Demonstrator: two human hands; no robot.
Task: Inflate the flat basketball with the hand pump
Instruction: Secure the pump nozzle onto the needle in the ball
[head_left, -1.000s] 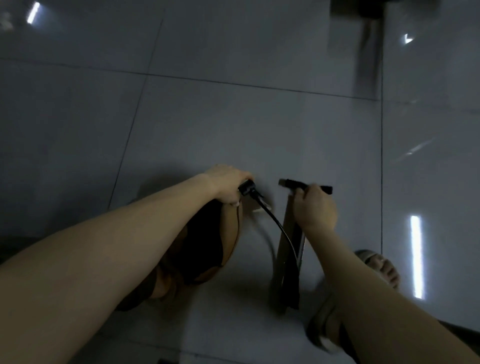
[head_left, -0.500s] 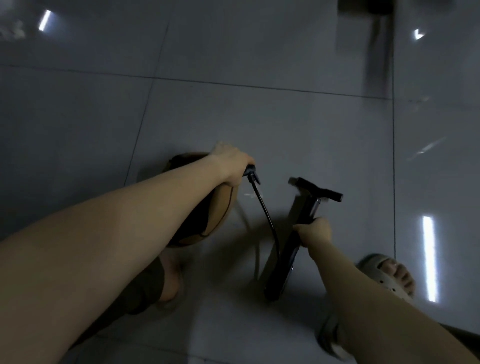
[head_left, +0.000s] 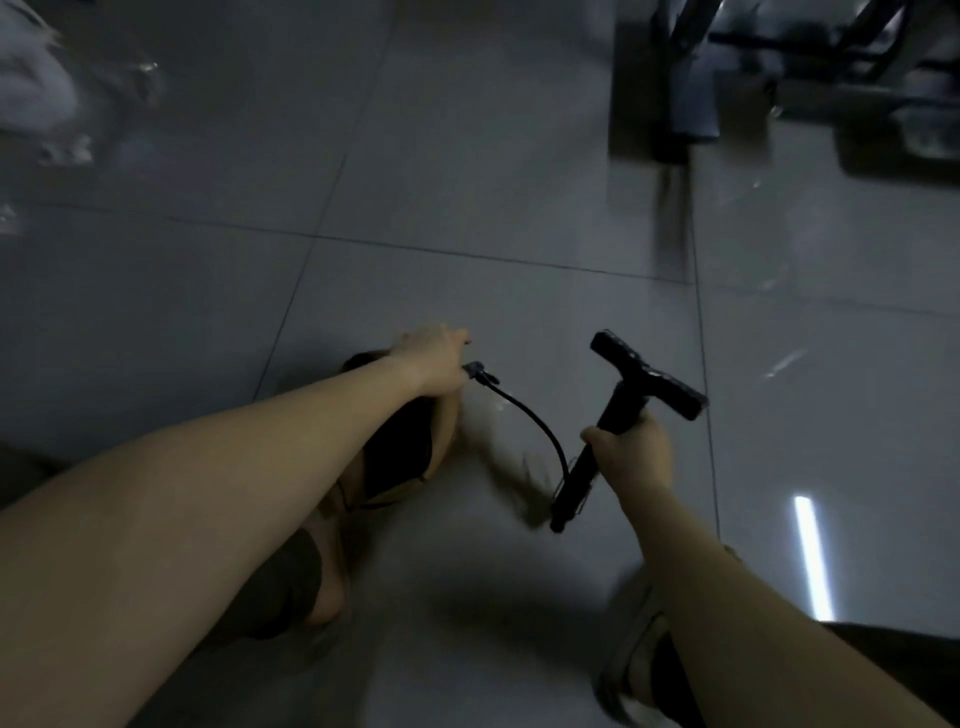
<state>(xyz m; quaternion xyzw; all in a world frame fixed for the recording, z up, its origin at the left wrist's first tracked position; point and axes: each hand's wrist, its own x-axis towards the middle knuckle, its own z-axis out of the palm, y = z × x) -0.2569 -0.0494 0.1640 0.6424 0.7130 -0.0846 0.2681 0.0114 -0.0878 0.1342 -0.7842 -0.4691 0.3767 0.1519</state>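
Flat basketball (head_left: 410, 457) lying on the tiled floor (head_left: 467, 208), half hidden under the left forearm. At the ball's top edge, left hand (head_left: 434, 361) curled round the hose connector (head_left: 475, 371). Right of the ball, black hose (head_left: 530, 415) arcing over to the pump (head_left: 571, 493), tilted, barrel clenched in the right hand (head_left: 631, 454), T-handle (head_left: 649, 374) free just above that fist.
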